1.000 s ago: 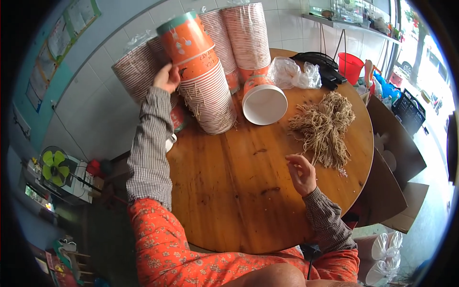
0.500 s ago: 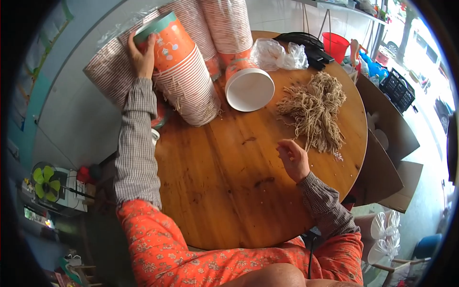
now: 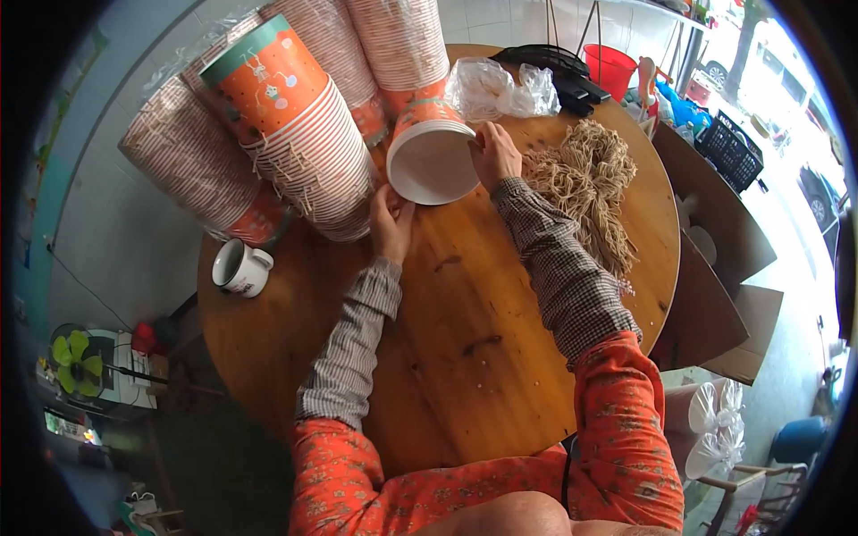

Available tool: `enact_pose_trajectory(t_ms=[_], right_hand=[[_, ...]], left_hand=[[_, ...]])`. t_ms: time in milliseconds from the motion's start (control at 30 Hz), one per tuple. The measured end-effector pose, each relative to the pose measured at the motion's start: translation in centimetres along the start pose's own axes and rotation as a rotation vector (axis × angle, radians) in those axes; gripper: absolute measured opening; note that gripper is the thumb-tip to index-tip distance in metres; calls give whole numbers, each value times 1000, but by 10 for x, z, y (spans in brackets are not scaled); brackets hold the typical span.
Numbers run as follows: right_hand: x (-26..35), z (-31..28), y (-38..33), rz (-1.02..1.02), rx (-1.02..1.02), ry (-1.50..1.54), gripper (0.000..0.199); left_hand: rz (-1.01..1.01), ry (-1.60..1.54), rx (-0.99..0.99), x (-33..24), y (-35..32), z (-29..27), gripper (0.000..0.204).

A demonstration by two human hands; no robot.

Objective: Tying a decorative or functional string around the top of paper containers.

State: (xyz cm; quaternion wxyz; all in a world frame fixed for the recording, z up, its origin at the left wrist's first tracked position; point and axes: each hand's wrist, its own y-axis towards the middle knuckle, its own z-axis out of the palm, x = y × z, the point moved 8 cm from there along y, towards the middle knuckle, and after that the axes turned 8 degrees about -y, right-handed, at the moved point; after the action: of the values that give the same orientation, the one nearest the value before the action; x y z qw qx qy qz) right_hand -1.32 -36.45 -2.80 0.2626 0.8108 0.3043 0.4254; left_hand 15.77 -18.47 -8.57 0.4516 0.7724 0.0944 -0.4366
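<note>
A short nest of white-lined orange paper buckets (image 3: 429, 165) lies on its side on the round wooden table (image 3: 447, 357), its open mouth facing me. My right hand (image 3: 498, 156) pinches the rim at the right. At the lower left of the mouth is my left hand (image 3: 391, 223), fingers bent and thumb apart, close against the rim; whether it touches is hard to see. Left of it leans a tall stack of orange buckets (image 3: 313, 147) with a green-banded one on top and short strings hanging from its side. A heap of tan cord (image 3: 585, 188) lies right of my right hand.
Plastic-wrapped bucket stacks (image 3: 402, 45) stand at the back, and another wrapped stack (image 3: 188, 156) leans at the left. A white mug (image 3: 241, 268) sits near the left edge. Crumpled clear plastic (image 3: 500, 89) and a red bucket (image 3: 610, 71) are behind; cardboard boxes (image 3: 715, 223) stand right.
My left hand has left the top of the tall stack and come down beside the lying buckets. My right hand has moved up and forward to their rim. The mug has come into full view.
</note>
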Motion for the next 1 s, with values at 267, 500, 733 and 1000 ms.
enact_pose_trajectory(t_ms=[267,500,733,1000], right_hand=[[1,-1,-7,-47,153,-67,17],[1,-28,-25,190,488,424,70],[12,-47,-35,-92,540,258,53],[-20,-89,-41,-45,448,312,26]], left_hand=[[-245,-186,-153,55,1,5,29],[-264,-437,104,-18,-13,20,57],[-175,-331,-6,-17,-9,-18,25],[-186,-312,-132,-59,7,-70,16]])
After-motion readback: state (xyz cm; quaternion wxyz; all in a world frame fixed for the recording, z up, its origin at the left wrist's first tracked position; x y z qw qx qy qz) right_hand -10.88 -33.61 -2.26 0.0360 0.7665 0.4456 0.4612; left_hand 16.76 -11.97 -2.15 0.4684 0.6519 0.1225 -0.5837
